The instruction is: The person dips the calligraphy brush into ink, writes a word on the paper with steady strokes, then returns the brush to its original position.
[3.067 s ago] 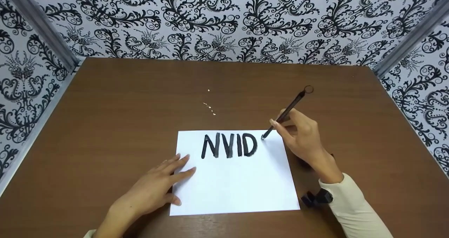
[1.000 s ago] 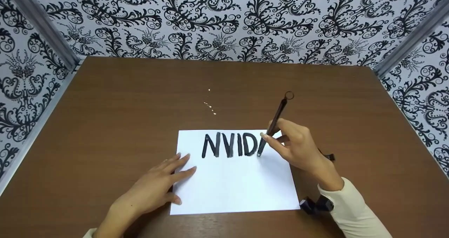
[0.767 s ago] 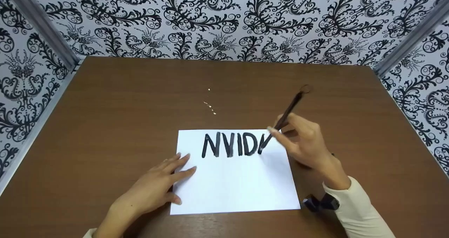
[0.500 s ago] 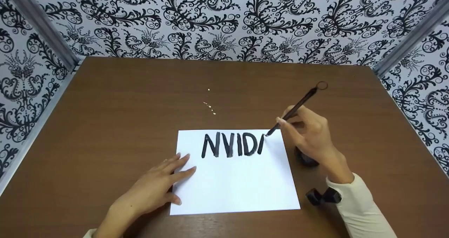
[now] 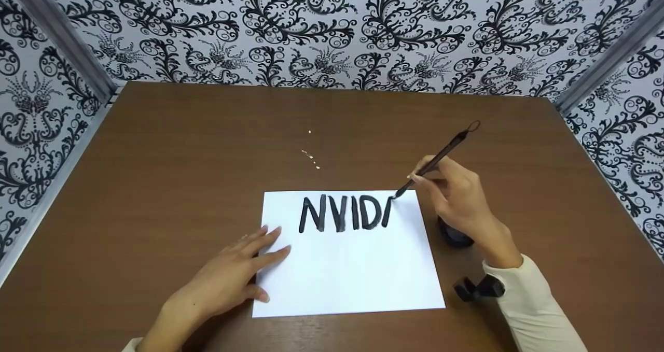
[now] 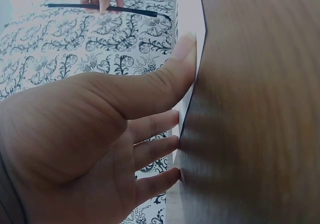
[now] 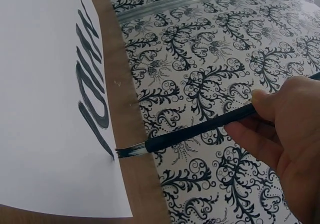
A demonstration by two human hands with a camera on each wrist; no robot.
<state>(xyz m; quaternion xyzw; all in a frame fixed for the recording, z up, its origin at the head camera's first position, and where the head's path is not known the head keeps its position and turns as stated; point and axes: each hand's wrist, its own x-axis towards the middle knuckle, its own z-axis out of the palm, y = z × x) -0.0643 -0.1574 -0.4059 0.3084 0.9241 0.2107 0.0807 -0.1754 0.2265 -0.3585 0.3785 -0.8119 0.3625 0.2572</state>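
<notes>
My right hand [image 5: 459, 201] pinches a dark ink brush [image 5: 441, 155] with a hanging loop at its upper end. The brush's inky bristles [image 7: 129, 151] are at the top of a slanted black stroke [image 7: 95, 129], near the paper's upper edge. Bold black letters "NVID" [image 5: 340, 213] precede that stroke on the white sheet of paper [image 5: 353, 274]. With fingers spread, my left hand [image 5: 223, 274] rests on the paper's left edge. In the left wrist view, its thumb [image 6: 165, 86] and fingertips lie along the paper's edge.
A dark rounded object [image 5: 455, 235], partly hidden beneath my right hand, stands right of the paper. A black device [image 5: 480, 289] sits at my right wrist. Small pale specks [image 5: 311, 157] dot the brown table [image 5: 207, 134] beyond the paper. Patterned walls [image 5: 311, 36] enclose its back and sides.
The right hand has drawn a slanted stroke downward beside the D, gone back over it, then brought the brush up to its top. The left hand has stayed put.
</notes>
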